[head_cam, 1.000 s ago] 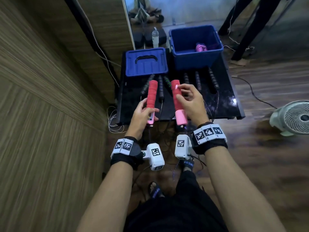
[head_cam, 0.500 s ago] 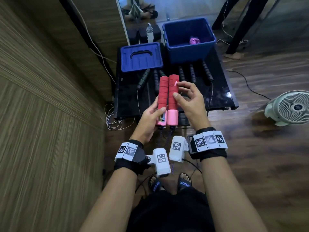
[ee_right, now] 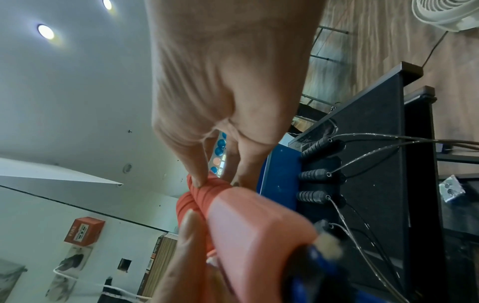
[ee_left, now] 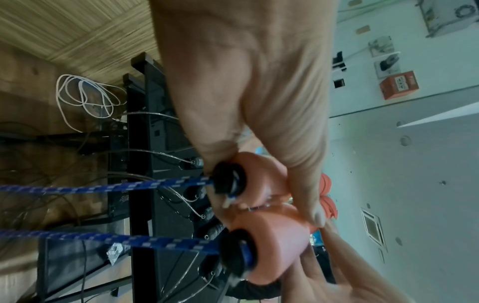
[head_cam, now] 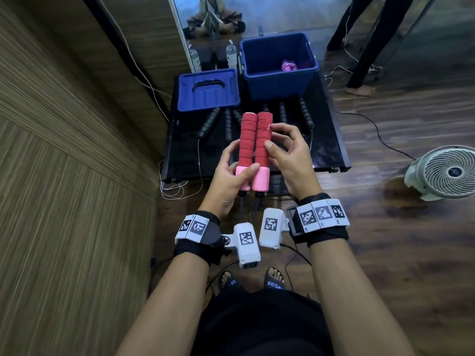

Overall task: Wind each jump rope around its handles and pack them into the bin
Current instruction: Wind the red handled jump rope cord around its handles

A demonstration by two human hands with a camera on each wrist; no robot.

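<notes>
Two red foam jump-rope handles (head_cam: 254, 140) with pink ends (head_cam: 260, 179) are held side by side above the near edge of the black table (head_cam: 323, 150). My left hand (head_cam: 231, 173) grips the pink end of the left handle, thumb across it. My right hand (head_cam: 285, 152) holds the right handle, thumb and fingers on the red foam (ee_right: 207, 190). A blue-and-white braided rope (ee_left: 108, 186) hangs from both handle ends (ee_left: 230, 180) toward the floor. The blue bin (head_cam: 279, 65) stands at the table's far side with a pink wound rope (head_cam: 289, 66) inside.
The blue bin lid (head_cam: 208, 89) lies left of the bin. Several black-handled jump ropes (head_cam: 209, 122) lie on the table, with thin cables (ee_right: 362, 162) trailing over its edge. A white fan (head_cam: 446, 172) sits on the floor at right. A wooden wall runs along the left.
The two red handles, apart a second ago, have been brought together side by side and pulled nearer to me, past the table's edge. Both hands kept their hold.
</notes>
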